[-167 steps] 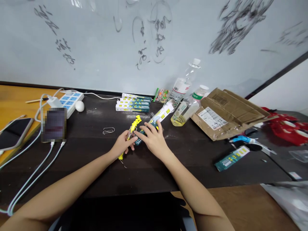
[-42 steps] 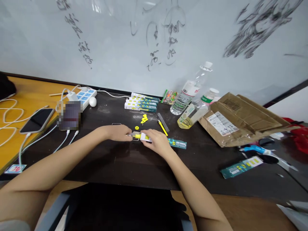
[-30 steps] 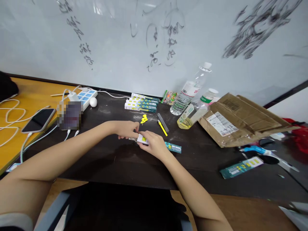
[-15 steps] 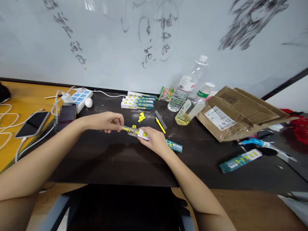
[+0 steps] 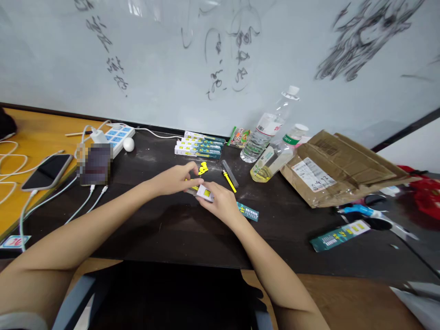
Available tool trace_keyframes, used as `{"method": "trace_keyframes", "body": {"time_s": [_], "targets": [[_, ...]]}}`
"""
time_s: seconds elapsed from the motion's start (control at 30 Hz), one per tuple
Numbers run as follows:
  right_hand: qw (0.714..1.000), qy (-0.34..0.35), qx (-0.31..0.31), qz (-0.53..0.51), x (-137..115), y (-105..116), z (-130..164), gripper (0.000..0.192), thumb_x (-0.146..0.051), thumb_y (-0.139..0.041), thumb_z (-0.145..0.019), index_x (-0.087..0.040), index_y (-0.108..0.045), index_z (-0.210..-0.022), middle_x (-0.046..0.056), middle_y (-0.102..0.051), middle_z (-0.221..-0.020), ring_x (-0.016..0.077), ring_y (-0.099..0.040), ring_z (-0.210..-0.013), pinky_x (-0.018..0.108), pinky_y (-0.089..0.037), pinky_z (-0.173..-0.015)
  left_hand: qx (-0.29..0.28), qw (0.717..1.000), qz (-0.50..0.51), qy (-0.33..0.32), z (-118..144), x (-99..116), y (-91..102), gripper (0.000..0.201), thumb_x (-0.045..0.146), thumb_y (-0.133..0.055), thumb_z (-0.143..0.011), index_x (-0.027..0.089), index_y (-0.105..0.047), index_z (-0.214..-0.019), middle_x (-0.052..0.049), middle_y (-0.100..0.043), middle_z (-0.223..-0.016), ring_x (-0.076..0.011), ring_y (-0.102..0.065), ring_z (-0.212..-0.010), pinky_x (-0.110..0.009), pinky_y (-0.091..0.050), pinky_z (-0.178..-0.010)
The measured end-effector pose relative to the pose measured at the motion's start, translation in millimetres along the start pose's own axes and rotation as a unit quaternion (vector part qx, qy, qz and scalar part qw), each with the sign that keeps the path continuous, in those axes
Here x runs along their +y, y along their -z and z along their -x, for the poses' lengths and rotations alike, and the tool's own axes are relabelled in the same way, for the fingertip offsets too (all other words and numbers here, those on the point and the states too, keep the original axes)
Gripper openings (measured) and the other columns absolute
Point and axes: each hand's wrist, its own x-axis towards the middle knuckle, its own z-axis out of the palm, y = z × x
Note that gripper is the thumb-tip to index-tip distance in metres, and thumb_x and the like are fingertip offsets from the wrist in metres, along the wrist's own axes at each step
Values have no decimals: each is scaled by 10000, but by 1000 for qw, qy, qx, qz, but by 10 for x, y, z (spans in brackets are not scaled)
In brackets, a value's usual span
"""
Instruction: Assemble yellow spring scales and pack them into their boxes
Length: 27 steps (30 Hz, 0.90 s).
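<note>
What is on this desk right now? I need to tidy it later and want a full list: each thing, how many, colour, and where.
Slim box: 1, teal and white, under the right hand.
Stacked boxes: about 4, teal and white, back centre.
Loose box: 1, teal and white, right front.
Small parts: a few, yellow, behind the hands.
Yellow stick: 1, beside a grey strip.
Bottles: 3, clear, by the wall; one lies tilted.
Cardboard package: 1, brown, right.
Power strip: 1, white and blue, back left.
Phone: 1, dark, on the orange table.
Left hand: fingers pinched at the box's end.
Right hand: grips the box.
</note>
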Motion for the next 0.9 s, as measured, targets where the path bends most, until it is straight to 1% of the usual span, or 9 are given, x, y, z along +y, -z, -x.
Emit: {"method": "trace_keyframes", "body": {"time_s": [0.1, 0.23, 0.33, 0.47, 0.57, 0.63, 0.7, 0.8, 0.9], "targets": [[999, -15, 32, -17, 28, 24, -11, 335, -379, -569, -846, -229, -576, -1146, 59, -678, -1020, 210, -644, -918, 294, -481, -785, 12, 1000, 21, 2, 30, -31, 104, 313, 453, -524, -838, 196, -488, -1013, 39, -596, -592, -118, -548, -524, -226, -376, -530], [998, -16, 49, -35, 23, 48, -10, 349, -373, -565, -849, -226, -571, -1165, 57, -676, -1057, 210, -642, -948, 297, -482, -818, -24, 990, 137, -22, 101, -110, 220, 337, 366, -566, -814, 206, -480, -1097, 14, -629, -687, -129, -598, -627, -244, -438, -602], [997, -19, 57, -42, 4, 62, -4, 357, -373, -558, -852, -226, -569, -1176, 60, -672, -1075, 208, -641, -955, 301, -485, -834, -1, 982, 186, -44, 143, -180, 224, 305, 338, -575, -811, 197, -506, -1072, -7, -652, -734, -140, -632, -729, -266, -465, -689], [997, -14, 65, -43, -9, 73, -3, 358, -377, -559, -848, -218, -577, -1169, 57, -679, -1046, 201, -646, -929, 296, -489, -839, 58, 981, 176, -49, 180, -268, 187, 259, 349, -607, -804, 172, -567, -989, -17, -657, -720, -136, -633, -737, -266, -480, -706], [997, -14, 67, -42, -15, 87, -4, 358, -379, -564, -843, -215, -583, -1161, 59, -683, -1032, 201, -647, -924, 292, -491, -835, 88, 979, 182, -25, 219, -244, 142, 302, 367, -643, -781, 161, -603, -999, 6, -617, -624, -109, -590, -578, -227, -475, -564], [996, -16, 70, -44, -19, 99, -4, 352, -372, -566, -842, -217, -584, -1158, 58, -681, -1047, 199, -648, -929, 289, -492, -832, 82, 978, 192, 2, 247, -170, 93, 343, 391, -639, -786, 162, -610, -1040, 13, -602, -592, -87, -531, -467, -196, -423, -436], [996, -14, 73, -46, -20, 105, -5, 346, -364, -568, -842, -218, -583, -1155, 58, -680, -1061, 199, -650, -932, 288, -494, -825, 74, 977, 198, 11, 263, -79, 32, 368, 407, -639, -787, 172, -608, -1068, -16, -658, -703, -70, -511, -436, -181, -392, -387], [996, 1, 80, -43, -11, 90, -5, 345, -359, -577, -835, -214, -584, -1149, 60, -689, -1031, 206, -655, -920, 294, -500, -804, 68, 985, 160, 18, 250, 10, -43, 374, 396, -651, -784, 171, -628, -1083, -6, -642, -676, -54, -482, -425, -169, -377, -394], [996, 20, 84, -39, -2, 62, -3, 350, -354, -584, -832, -215, -580, -1153, 60, -693, -999, 209, -659, -909, 298, -505, -788, 81, 992, 91, 21, 206, -5, -52, 343, 390, -616, -812, 178, -647, -1080, 6, -618, -655, -61, -484, -461, -177, -379, -443]]}}
